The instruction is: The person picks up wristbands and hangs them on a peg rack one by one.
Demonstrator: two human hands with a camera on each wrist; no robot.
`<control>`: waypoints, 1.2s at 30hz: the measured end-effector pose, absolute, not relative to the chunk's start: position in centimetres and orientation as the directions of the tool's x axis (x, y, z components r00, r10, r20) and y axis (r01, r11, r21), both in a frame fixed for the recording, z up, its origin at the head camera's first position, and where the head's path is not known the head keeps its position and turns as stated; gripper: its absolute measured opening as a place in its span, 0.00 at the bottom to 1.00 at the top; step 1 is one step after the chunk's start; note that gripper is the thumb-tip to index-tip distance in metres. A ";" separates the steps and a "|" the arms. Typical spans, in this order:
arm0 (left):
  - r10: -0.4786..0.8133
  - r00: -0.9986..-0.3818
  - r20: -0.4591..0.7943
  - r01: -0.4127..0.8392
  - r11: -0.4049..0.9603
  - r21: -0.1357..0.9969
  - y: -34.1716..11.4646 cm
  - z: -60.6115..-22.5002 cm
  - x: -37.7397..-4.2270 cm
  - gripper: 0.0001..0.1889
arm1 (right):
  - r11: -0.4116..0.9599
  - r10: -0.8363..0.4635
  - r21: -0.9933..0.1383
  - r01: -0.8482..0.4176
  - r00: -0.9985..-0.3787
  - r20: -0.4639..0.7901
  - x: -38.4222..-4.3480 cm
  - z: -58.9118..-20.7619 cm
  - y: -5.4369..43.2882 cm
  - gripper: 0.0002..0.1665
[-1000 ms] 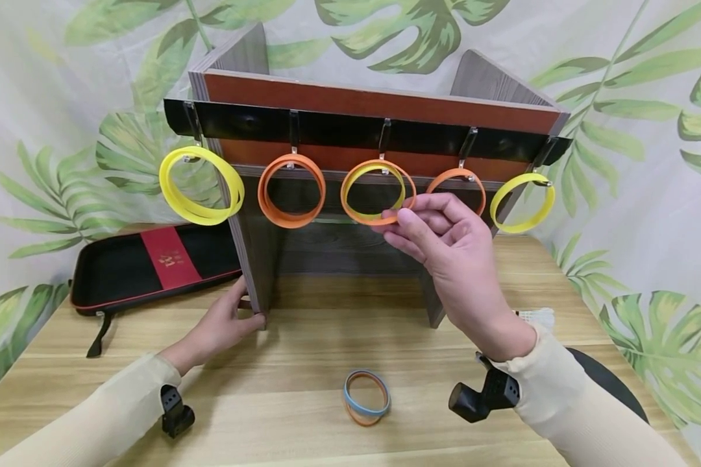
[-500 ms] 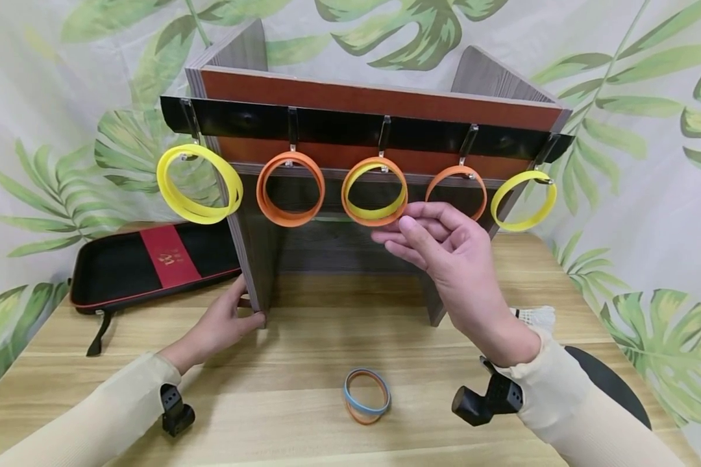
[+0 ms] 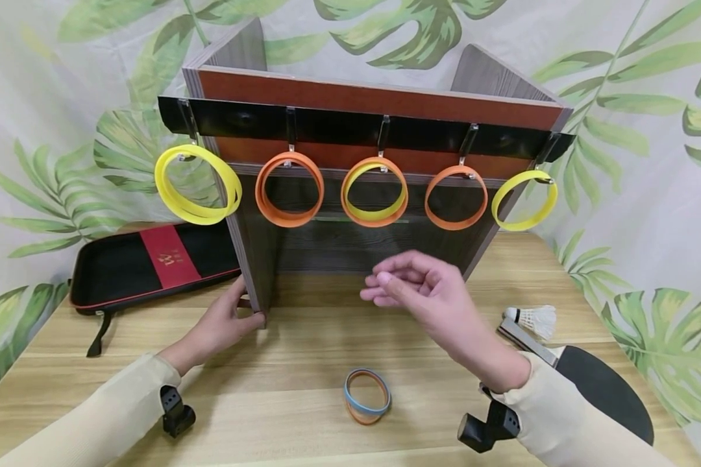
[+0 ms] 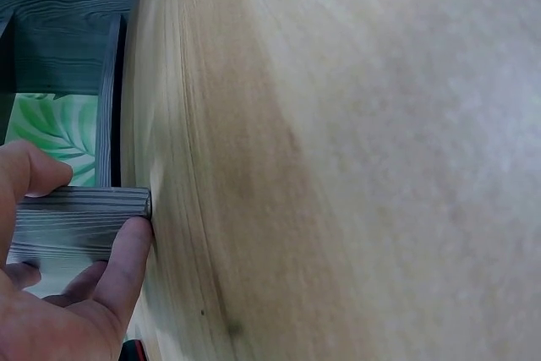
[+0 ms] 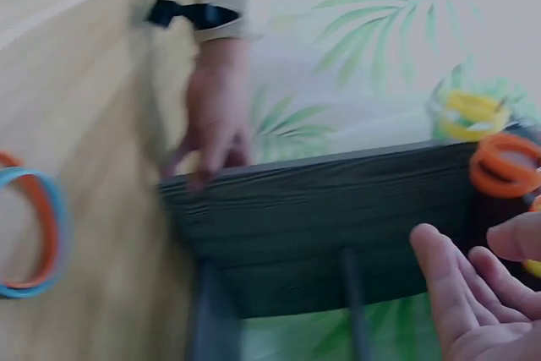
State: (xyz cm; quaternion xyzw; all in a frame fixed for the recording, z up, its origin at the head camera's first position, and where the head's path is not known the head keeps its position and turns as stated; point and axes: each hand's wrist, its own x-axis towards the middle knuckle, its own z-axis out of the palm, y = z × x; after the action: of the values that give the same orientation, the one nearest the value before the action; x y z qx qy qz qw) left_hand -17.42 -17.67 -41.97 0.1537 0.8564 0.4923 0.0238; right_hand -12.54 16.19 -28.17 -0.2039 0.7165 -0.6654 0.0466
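My left hand (image 3: 222,324) grips the lower front edge of the grey wooden shelf's side panel (image 4: 76,217), thumb on one side and fingers on the other. Below the hanging rings, my right hand (image 3: 426,298) is in the air with loosely bent fingers and nothing in them. On the middle hook hang an orange ring (image 3: 344,204) and a yellow ring (image 3: 380,213) together. Orange rings (image 3: 289,220) hang to their left, and one orange ring (image 3: 455,225) to their right. Yellow rings (image 3: 198,211) and another yellow ring (image 3: 522,226) hang at the two ends.
A blue ring (image 3: 367,410) overlaps an orange ring (image 3: 365,420) on the table's near part. A black case with a red band (image 3: 169,256) lies left. At right are a shuttlecock (image 3: 534,320) and a black round-ended paddle (image 3: 607,389). A black strip (image 3: 339,126) carries the hooks.
My right hand has let go of the orange ring on the middle hook and moved down, away from it. The ring now hangs freely with the yellow one. My left hand stays put.
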 end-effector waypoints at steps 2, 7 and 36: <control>0.287 -0.952 0.109 0.239 0.468 0.851 -17.7 -42.0 -17.4 0.45 | 0.086 -0.382 -0.979 -0.187 -0.913 0.141 -12.8 -29.5 16.4 0.12; 0.284 -0.953 0.108 0.236 0.469 0.851 -17.6 -42.0 -17.4 0.45 | 0.266 -0.429 -0.956 -0.126 -0.903 0.000 -13.5 -33.1 17.1 0.11; 0.269 -0.957 0.104 0.226 0.473 0.852 -17.6 -42.0 -17.3 0.44 | 0.585 -0.547 -0.795 -0.161 -0.802 -0.240 -13.1 -40.1 18.6 0.07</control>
State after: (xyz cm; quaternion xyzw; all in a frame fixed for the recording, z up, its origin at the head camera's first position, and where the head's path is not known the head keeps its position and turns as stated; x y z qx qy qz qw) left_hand -17.32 -17.59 -42.02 0.1442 0.8580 0.4925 0.0222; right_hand -13.14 18.56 -40.11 -0.2065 0.8579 -0.4059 0.2377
